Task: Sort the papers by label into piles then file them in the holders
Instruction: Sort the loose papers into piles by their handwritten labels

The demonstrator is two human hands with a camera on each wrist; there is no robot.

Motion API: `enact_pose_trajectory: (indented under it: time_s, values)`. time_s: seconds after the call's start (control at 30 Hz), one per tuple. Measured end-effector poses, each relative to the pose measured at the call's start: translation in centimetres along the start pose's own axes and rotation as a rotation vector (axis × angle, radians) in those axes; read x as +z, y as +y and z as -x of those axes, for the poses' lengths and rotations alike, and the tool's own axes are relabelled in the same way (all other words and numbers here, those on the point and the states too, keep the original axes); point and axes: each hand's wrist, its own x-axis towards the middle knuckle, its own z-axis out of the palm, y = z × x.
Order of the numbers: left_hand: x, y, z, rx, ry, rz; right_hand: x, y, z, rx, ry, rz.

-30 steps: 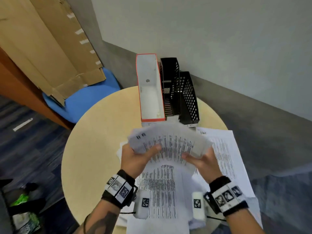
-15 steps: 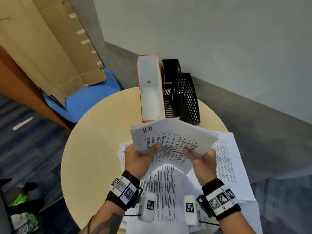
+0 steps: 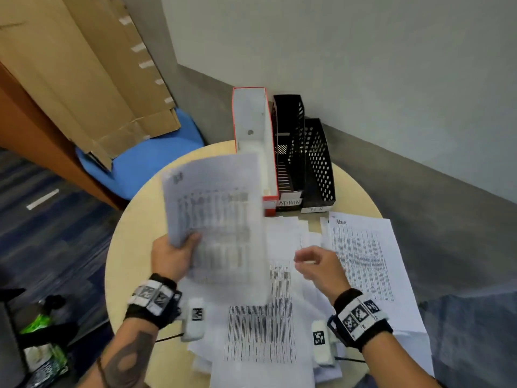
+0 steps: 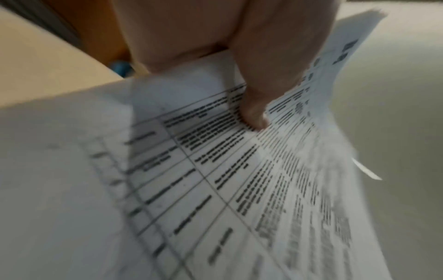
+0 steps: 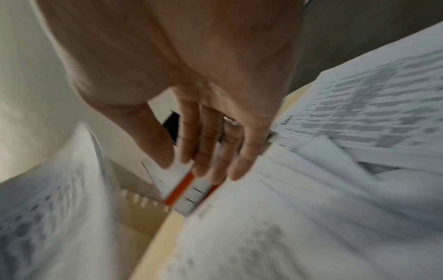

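One sheaf of papers [image 3: 215, 219] stands upright in my left hand [image 3: 172, 254], thumb pinching it, frame centre. My right hand [image 3: 319, 264] hovers loose and empty over papers on the surface [image 3: 134, 247]. Holders [image 3: 282, 152] stand upper centre.

Both wrists are wearing black straps [image 3: 152, 303] with white square-code tags, plus a small white camera pod [image 3: 194, 320] hanging off each on a thin black cable. Left forearm's showing a dark tattoo [image 3: 127, 359].
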Motion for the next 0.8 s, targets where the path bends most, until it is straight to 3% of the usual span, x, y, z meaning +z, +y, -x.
enact_pose_trajectory:
  time_s: [0.17, 0.37, 0.5, 0.6, 0.7, 0.8]
  values:
    - [-8.4, -6.9, -3.3, -0.282, -0.020, -0.475, 2.3, 4.9, 1.0, 0.266, -0.145, 0.581]
    - [-10.7, -12.8, -3.5, -0.411, -0.118, -0.770, 6.2, 5.8, 2.2, 0.382, -0.074, 0.715]
    - [-9.2, -14.0, -2.2, -0.471, -0.099, -0.737, 7.2, 6.4, 2.1, 0.389, -0.024, 0.730]
    - [-8.0, -14.0, -1.4, -0.436, -0.040, -0.737, 6.9, 7.0, 1.6, 0.447, -0.024, 0.643]
    - [-6.1, -12.2, 0.4, -0.272, 0.117, -0.838, 6.2, 7.9, 1.4, 0.443, -0.006, 0.649]
    - [-2.3, -9.5, 3.2, -0.013, -0.002, -0.724, 5.3, 8.7, 1.6, 0.364, 0.022, 0.524]
